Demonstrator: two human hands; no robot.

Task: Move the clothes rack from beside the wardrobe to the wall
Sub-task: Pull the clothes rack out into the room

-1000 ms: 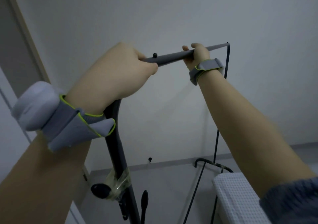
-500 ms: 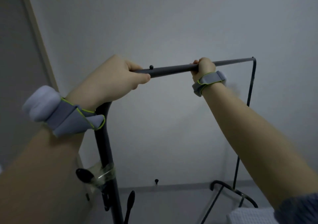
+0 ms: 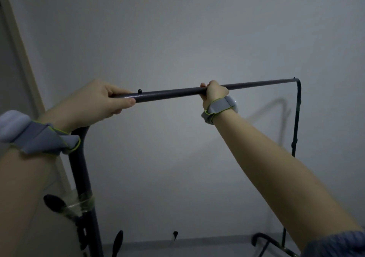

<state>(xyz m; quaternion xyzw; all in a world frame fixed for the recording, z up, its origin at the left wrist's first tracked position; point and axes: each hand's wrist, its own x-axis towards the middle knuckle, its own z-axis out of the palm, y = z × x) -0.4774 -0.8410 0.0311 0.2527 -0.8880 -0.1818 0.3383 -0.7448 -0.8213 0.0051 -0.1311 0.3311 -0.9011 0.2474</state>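
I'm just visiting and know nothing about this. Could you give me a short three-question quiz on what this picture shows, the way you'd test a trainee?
1. True or false: both hands grip the top bar of the clothes rack.
2. Which hand is nearer the rack's bent corner by the wall? A: left hand; B: right hand.
3. Fill in: clear tape is wrapped round the near ___.

Key: 1 true; 2 B; 3 upright.
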